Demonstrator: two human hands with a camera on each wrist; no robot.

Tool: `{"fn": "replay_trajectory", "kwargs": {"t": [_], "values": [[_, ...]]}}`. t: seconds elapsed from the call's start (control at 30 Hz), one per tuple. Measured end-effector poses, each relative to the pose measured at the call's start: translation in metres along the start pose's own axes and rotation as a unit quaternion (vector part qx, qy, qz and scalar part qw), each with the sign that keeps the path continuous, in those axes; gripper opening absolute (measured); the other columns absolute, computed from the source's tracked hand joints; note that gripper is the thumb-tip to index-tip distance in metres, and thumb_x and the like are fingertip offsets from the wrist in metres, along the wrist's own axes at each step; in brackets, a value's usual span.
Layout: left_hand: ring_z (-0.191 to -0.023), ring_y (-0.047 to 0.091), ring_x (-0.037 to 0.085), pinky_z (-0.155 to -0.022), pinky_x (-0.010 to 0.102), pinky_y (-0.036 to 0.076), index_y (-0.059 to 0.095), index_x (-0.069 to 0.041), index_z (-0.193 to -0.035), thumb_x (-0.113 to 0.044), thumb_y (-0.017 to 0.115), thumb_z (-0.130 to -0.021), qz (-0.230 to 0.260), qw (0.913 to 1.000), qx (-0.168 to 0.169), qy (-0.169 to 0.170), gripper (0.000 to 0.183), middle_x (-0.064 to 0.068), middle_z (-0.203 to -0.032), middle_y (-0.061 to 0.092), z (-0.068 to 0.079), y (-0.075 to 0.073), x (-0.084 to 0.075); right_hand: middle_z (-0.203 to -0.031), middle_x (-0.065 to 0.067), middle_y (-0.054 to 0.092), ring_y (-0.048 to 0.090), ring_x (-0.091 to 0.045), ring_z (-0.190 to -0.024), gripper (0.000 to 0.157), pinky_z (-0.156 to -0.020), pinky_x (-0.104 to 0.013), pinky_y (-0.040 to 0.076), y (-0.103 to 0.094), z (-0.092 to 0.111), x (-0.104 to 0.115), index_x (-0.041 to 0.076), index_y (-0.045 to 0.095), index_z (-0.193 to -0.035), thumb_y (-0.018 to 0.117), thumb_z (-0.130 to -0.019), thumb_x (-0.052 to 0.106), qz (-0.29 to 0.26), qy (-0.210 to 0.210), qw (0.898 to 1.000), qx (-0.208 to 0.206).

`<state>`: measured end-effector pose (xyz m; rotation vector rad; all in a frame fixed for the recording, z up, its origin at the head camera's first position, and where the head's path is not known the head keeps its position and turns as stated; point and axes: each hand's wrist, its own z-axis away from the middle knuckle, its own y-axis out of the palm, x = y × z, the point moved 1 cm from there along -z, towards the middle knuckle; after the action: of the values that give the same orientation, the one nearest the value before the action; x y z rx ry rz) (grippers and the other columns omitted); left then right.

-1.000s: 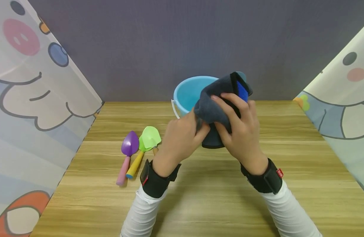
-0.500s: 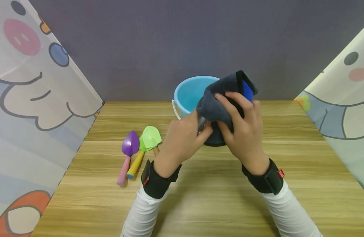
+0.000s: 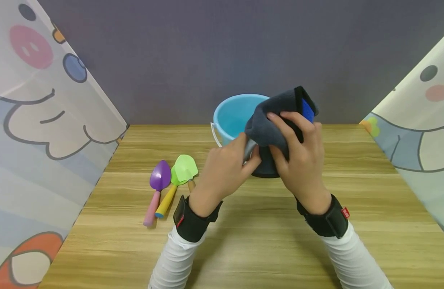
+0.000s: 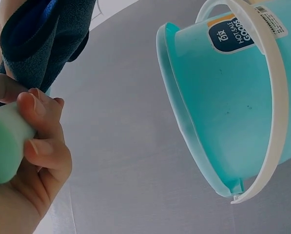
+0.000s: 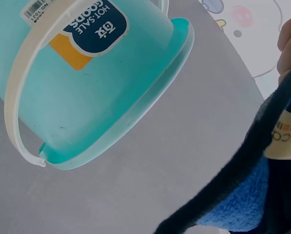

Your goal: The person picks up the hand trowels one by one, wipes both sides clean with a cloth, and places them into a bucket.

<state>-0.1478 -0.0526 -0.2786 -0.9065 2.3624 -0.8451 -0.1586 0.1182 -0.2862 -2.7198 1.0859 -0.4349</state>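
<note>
My left hand (image 3: 225, 168) grips a pale grey handle (image 3: 249, 150), its light green end (image 4: 1, 151) facing the left wrist camera. The handle's other end runs into a dark grey-blue cloth (image 3: 270, 120) with black edging and a bright blue inner side, which hides what is attached there. Fingers and thumb of my right hand (image 3: 301, 160) hold the cloth folded around it. Both hands are in front of a light blue bucket (image 3: 225, 116), and the cloth overlaps the bucket's right side in the head view. In the right wrist view, the blue lining (image 5: 238, 204) and a printed tag (image 5: 285, 139) show.
Left of my hands on the wooden table (image 3: 265, 241) lie a purple toy shovel (image 3: 160, 176) with a pink handle, a green one with a yellow handle (image 3: 166, 201), and a light green one (image 3: 186, 167) overlapping it. A grey wall (image 3: 207, 48) rises behind the bucket.
Both hands and the cloth have shifted slightly right. More of the grey handle shows between them, and the blue edge that stuck out behind the cloth's far corner is now hidden.
</note>
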Motion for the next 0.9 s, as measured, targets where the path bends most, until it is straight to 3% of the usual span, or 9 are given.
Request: {"fn": "replay_trajectory", "kwargs": {"t": [0.13, 0.9], "values": [[-0.045, 0.037, 0.011, -0.041, 0.026, 0.029, 0.056, -0.007, -0.093, -0.023, 0.057, -0.096, -0.008, 1.0, -0.002, -0.001, 0.016, -0.003, -0.059, 0.042, 0.0006, 0.0011, -0.0002, -0.134, -0.014, 0.055, 0.044, -0.044, -0.094, 0.037, -0.082, -0.054, 0.034, -0.0007, -0.0003, -0.001, 0.014, 0.068, -0.13, 0.07, -0.093, 0.021, 0.002, 0.001, 1.0, -0.004], [-0.045, 0.04, 0.01, -0.041, 0.025, 0.033, 0.062, -0.005, -0.102, -0.021, 0.057, -0.096, -0.014, 0.9999, 0.002, 0.009, 0.019, -0.003, -0.061, 0.051, 0.0002, 0.0003, -0.0002, -0.132, -0.011, 0.057, 0.042, -0.044, -0.092, 0.035, -0.079, -0.055, 0.027, -0.0003, -0.0053, -0.0064, 0.013, 0.068, -0.127, 0.072, -0.092, 0.02, 0.046, 0.009, 0.996, -0.073]]}}
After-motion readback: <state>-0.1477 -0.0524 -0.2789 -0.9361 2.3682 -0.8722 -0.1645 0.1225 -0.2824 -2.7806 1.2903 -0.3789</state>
